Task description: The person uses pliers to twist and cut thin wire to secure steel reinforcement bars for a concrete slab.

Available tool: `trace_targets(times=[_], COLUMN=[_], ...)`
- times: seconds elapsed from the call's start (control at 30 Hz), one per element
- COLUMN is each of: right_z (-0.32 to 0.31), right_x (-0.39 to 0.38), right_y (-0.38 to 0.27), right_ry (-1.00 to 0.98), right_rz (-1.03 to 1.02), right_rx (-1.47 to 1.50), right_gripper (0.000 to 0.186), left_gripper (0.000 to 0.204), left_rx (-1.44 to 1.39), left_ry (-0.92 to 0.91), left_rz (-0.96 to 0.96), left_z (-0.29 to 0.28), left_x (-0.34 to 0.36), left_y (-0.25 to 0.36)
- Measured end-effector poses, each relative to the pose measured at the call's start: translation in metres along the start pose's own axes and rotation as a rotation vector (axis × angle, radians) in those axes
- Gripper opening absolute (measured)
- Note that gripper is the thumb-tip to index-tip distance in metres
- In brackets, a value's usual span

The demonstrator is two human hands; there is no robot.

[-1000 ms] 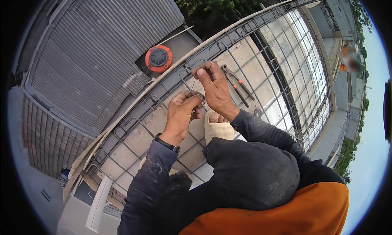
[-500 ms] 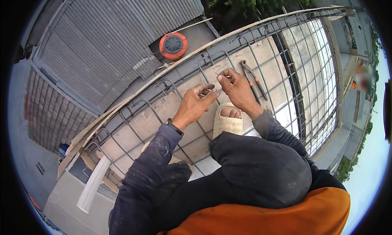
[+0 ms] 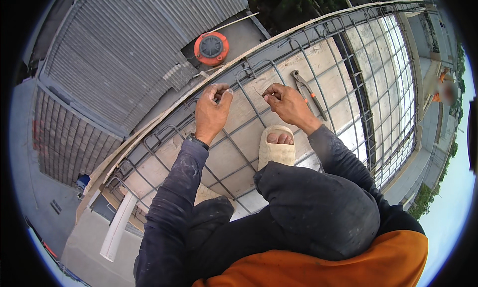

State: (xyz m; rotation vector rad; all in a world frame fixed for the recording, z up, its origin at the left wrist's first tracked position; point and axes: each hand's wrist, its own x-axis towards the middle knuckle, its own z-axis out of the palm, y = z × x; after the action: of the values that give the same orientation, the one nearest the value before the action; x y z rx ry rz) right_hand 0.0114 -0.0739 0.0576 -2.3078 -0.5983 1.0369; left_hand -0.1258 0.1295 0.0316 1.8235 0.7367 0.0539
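Observation:
My right hand (image 3: 288,105) pinches a thin tie wire (image 3: 257,91), which sticks out past its fingertips above the steel bars. My left hand (image 3: 213,111) is over the outer edge of the rebar grid (image 3: 238,148), fingers curled in; whatever it may hold is too small to make out. Just right of my right hand, end-cutting pincers (image 3: 309,95) with black and orange handles lie on the plywood and bars. Hooked bar ends (image 3: 259,64) rise along the edge in front of my hands.
My sandalled foot (image 3: 277,146) stands on the formwork amid the bars. Beyond the wooden edge board (image 3: 239,59) lie a lower corrugated roof (image 3: 129,53) and an orange tank with a black lid (image 3: 211,49). A white pipe (image 3: 118,228) juts out lower left. Another person (image 3: 444,90) is far right.
My hands have moved apart: the left went away to the left and forward, toward the edge board. The right stays near the pincers, with the wire at its fingertips.

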Motion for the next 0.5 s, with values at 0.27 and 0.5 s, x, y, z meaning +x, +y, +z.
trace_targets(times=[0.27,0.5], right_z=[0.024,0.039], right_x=[0.041,0.042], right_y=[0.007,-0.002], right_ry=[0.08,0.179], right_rz=[-0.289,-0.3], right_rx=[-0.209,-0.164], right_gripper=[0.021,0.021], left_gripper=[0.034,0.041], left_rx=[0.154,-0.113], left_ry=[-0.168,-0.117], left_rz=[-0.059,-0.354], left_z=[0.012,0.021], left_x=[0.028,0.036], left_y=[-0.018,-0.011])
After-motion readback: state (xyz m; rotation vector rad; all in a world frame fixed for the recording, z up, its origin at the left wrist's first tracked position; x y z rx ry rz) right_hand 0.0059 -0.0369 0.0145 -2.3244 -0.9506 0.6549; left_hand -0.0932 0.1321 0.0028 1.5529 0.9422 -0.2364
